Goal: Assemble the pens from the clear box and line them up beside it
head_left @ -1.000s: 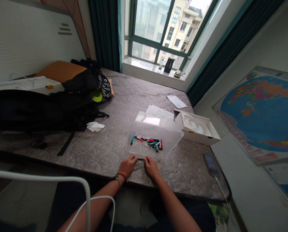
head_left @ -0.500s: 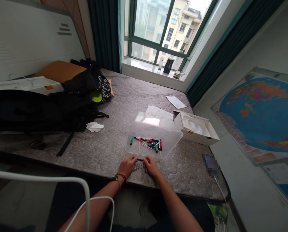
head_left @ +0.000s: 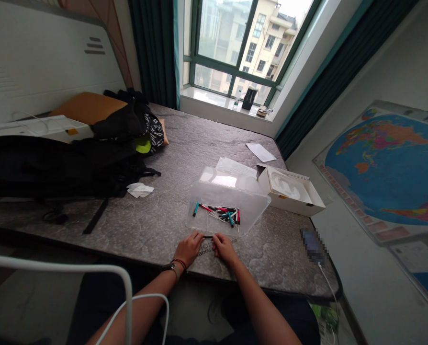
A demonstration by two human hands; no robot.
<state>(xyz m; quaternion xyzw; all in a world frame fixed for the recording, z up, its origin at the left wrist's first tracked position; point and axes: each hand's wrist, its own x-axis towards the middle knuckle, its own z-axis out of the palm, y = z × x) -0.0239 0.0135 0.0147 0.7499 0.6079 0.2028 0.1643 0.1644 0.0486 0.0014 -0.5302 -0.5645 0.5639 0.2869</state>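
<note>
Your left hand point(head_left: 188, 248) and right hand point(head_left: 224, 250) are both pinching a slim black rod point(head_left: 208, 236), one at each end. The rod lies level between them, just beside the near edge of a clear plastic tub point(head_left: 228, 197) of coloured pens point(head_left: 219, 213) on the mattress point(head_left: 145, 230).

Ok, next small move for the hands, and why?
Probably lift the slim dark stick over the rim of the clear plastic bin and set it inside: the left hand and right hand pinch its ends just in front of the bin, where similar sticks lie.
</note>
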